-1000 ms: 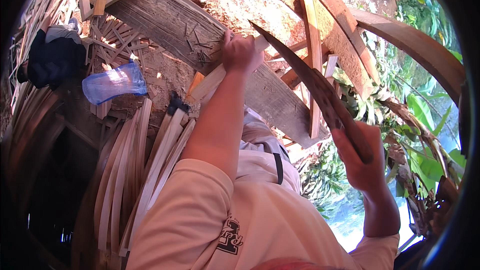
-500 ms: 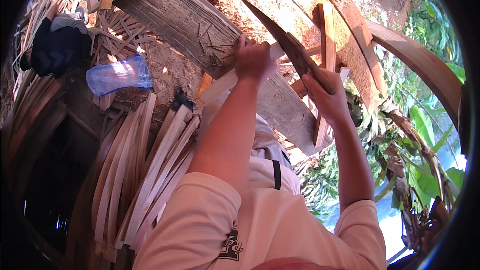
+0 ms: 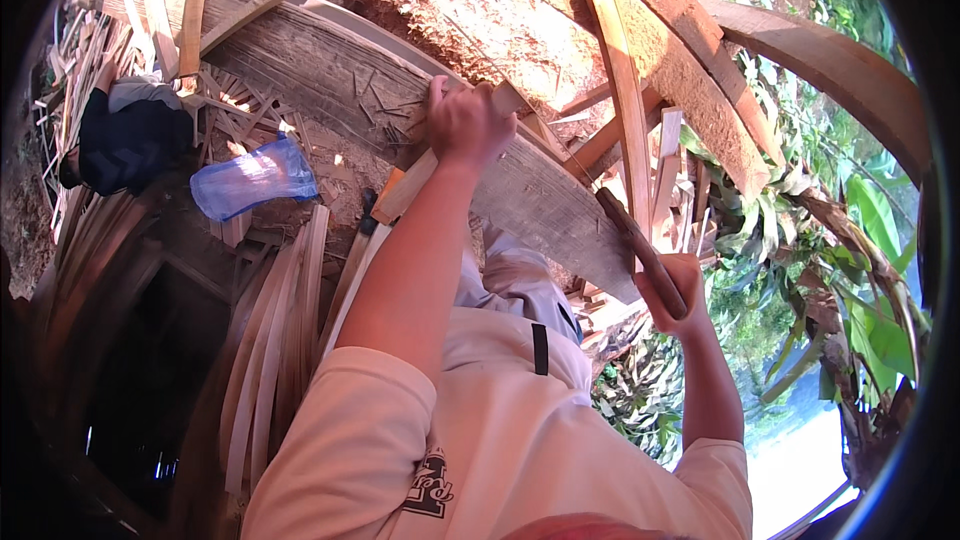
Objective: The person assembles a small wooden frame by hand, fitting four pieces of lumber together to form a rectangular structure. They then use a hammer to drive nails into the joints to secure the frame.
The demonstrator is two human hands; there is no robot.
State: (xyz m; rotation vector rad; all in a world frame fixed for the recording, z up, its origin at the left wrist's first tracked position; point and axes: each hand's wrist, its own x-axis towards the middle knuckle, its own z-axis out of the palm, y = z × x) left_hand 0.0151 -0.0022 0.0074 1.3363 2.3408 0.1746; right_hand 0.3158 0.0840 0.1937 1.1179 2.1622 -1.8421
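Note:
My left hand [image 3: 468, 125] grips a squared wooden strip [image 3: 402, 198] and presses it across a broad weathered plank [image 3: 330, 55]. One end of the strip shows beyond my fingers; its other end runs back beside my left forearm. To the right, my right hand [image 3: 672, 292] is closed round the brown wooden handle of a handsaw [image 3: 635, 240]. The saw's blade is nearly edge-on, a thin line running up and left from the handle toward the strip's far end. Whether the blade touches the strip cannot be told. Thin wood splinters lie on the plank.
A slanting timber [image 3: 622, 90] and a curved beam [image 3: 810, 50] stand to the right, before green plants. Curved strips [image 3: 265, 370] are stacked at lower left. A blue translucent bag [image 3: 255, 178] lies left, near another person [image 3: 130, 135]. Sawdust covers the ground.
My right hand has drawn the saw down toward me, and its blade has turned from broadside to nearly edge-on. My left hand still grips the strip; the whole view has shifted somewhat.

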